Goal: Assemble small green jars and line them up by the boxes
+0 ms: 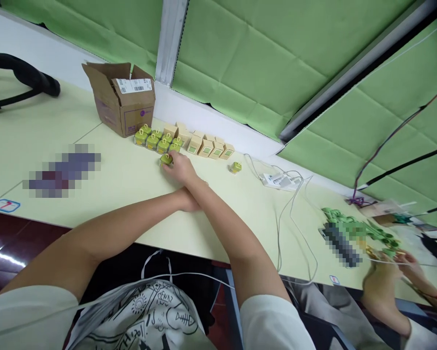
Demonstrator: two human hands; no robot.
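Green box (pixel 166 159) under right hand (pixel 180 167), label unreadable

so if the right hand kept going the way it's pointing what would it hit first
The right hand points up-left, fingers on a small green box. Going on, it would probably meet the cluster of green boxes first, then the cardboard box; depth is hard to judge.

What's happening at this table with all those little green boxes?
A person reaches out with the right hand, its grip on a small green box beside a cluster of green boxes. A row of tan boxes and a cardboard carton stand behind. The left hand rests under the right forearm. To the right, another person's hands handle green ribbon.
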